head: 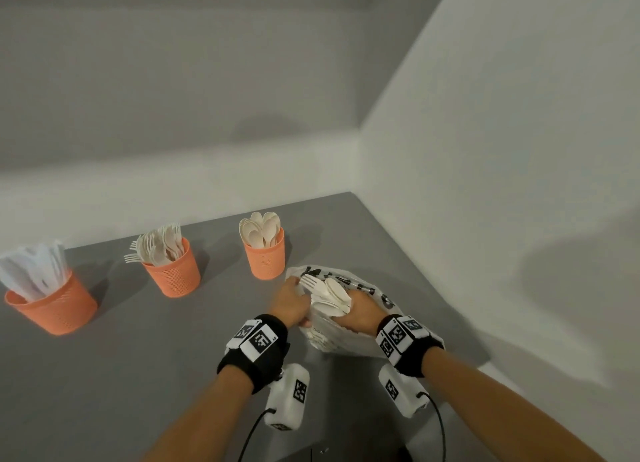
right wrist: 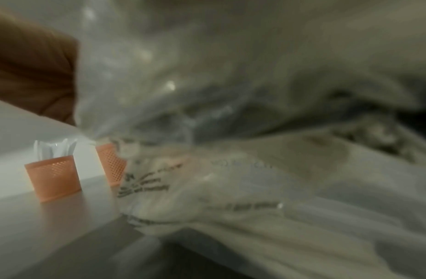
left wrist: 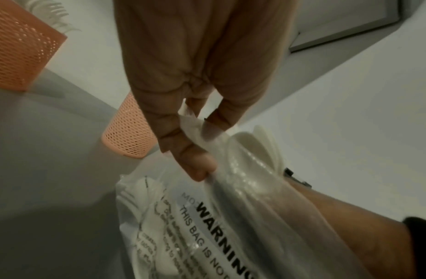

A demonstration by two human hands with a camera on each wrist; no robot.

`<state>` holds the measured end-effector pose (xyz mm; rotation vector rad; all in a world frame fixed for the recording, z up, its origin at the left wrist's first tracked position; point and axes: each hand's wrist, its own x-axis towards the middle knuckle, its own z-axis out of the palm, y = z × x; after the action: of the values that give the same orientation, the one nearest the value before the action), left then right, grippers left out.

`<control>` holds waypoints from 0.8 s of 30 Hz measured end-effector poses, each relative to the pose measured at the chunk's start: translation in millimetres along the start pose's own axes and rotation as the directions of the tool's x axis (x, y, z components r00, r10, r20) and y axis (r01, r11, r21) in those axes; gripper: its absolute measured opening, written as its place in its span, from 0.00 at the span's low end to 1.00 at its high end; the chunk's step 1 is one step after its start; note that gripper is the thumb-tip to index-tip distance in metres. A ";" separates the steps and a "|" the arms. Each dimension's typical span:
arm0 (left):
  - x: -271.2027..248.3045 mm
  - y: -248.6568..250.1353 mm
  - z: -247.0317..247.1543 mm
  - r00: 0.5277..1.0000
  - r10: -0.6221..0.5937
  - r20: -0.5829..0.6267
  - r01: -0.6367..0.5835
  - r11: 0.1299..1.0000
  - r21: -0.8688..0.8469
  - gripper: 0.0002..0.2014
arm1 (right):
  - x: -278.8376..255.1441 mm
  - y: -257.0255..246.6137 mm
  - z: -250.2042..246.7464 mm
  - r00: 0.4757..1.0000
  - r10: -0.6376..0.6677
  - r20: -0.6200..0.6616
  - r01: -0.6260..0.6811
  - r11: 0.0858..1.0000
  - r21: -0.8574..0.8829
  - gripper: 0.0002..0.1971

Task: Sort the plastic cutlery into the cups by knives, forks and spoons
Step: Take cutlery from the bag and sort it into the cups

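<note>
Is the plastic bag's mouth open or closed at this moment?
Open. The left hand pinches the plastic bag at its edge while the right hand grips a bundle of cutlery sticking out of it.

Three orange perforated plastic cups upright in row along table's far edge: left cup holds white plastic knives, middle cup cream forks, right cup cream spoons. Clear printed plastic bag near table's right edge, just beside right cup; bunch of cream cutlery, fork among spoons, sticks out of mouth.
</note>
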<state>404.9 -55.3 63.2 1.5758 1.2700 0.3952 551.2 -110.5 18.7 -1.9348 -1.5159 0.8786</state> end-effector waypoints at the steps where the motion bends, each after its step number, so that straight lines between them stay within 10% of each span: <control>1: 1.0 0.5 0.2 1.000 -0.009 -0.017 0.008 0.998 -0.058 0.25 | -1.7 -1.1 -1.8 0.999 -0.012 -0.032 0.013 0.999 0.040 0.18; 9: -5.2 1.7 6.3 0.996 -0.041 0.085 0.068 0.940 -0.335 0.24 | -8.5 -58.3 -31.5 0.957 0.062 -0.285 0.119 0.808 0.577 0.11; 15: -21.5 -15.0 -25.7 0.955 0.096 -0.281 -0.178 0.943 -0.282 0.12 | 8.9 -99.3 -27.4 0.954 0.159 -0.254 0.158 0.454 0.877 0.08; 19: -38.4 -39.1 -49.1 0.976 -0.219 0.015 0.168 0.701 -0.693 0.14 | 12.0 -127.9 10.5 0.967 0.148 -0.205 0.122 0.439 0.890 0.10; 24: -54.9 -66.4 -79.9 0.937 -0.263 0.228 0.329 0.453 -0.828 0.25 | 13.6 -171.0 68.0 0.966 0.078 -0.248 0.175 0.511 0.841 0.06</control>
<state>288.3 -68.4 58.2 0.4677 0.9967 0.6190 393.9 -56.5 98.5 -1.1568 -0.6974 1.0334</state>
